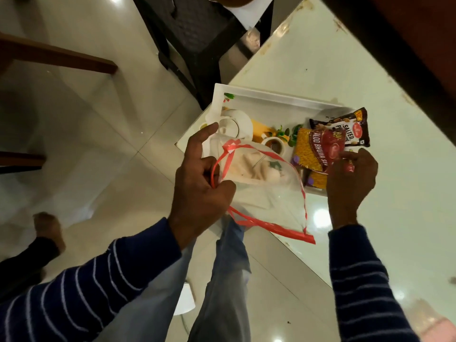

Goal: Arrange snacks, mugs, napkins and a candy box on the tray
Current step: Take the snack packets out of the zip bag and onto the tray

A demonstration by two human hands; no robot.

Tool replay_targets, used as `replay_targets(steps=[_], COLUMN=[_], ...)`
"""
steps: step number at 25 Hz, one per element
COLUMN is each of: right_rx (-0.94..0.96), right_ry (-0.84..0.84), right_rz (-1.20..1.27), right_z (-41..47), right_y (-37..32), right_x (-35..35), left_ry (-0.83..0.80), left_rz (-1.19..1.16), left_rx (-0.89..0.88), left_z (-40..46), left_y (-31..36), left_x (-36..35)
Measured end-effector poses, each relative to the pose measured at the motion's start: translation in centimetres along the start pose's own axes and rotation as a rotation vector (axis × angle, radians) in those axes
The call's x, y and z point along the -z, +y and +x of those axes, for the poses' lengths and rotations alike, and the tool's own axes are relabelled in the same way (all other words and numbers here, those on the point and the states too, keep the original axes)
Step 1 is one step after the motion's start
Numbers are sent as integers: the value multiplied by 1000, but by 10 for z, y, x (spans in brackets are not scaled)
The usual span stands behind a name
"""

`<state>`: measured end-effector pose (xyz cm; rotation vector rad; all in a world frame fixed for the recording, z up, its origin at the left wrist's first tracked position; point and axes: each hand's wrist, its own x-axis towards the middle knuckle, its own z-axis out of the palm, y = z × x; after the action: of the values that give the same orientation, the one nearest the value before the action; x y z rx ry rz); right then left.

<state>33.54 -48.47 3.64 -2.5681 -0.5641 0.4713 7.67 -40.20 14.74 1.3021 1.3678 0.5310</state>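
A white tray (249,96) lies on the table corner. On it stand white mugs (235,124), one with dark liquid (275,145), plus a dark salted-peanuts packet (345,127). My left hand (199,186) grips the red handle of a clear plastic bag (269,191), held over the tray's near side; pale items show through it. My right hand (350,183) pinches a yellow-and-red Aloo Bhujia packet (315,150) at its near end, over the tray's right part. A second yellow packet (317,180) lies under it.
The pale glass table (394,193) runs to the right, its edge slanting toward me. A dark chair (192,33) stands beyond the tray. Wooden furniture (56,55) is at the left over a glossy tiled floor. My legs are below the bag.
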Motion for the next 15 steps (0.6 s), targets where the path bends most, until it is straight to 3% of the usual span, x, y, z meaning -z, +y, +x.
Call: replay_targets(steps=[2,4,5,7,9,11,13,15], right_rx=[11,61,153,374,522,513,482,515], right_ry=[-88,-343,-442,-518,-461,-428,-502,-521], right_rz=[255,495,485,271,-22,-204,-305,-280], right_z=[-28,-65,-83,-109,-119,-124,-125,-126], right_y=[-26,-54,-67,-92,-116,-141,-158,-163], right_x=[32,68,84,110,118,117,115,108], left_ry=[26,36,37,19,-11,-85,-214,-272], left_rz=[21,31,37,34,10,-35,-104,-194], left_rx=[17,35,37,24,15,-5,-59,-109], left_z=[0,-2,-2,-3,-2,-5,-10,-11], left_y=[3,11,16,30,41,55,69,75], left_x=[0,0,0,1,3,5,9,17])
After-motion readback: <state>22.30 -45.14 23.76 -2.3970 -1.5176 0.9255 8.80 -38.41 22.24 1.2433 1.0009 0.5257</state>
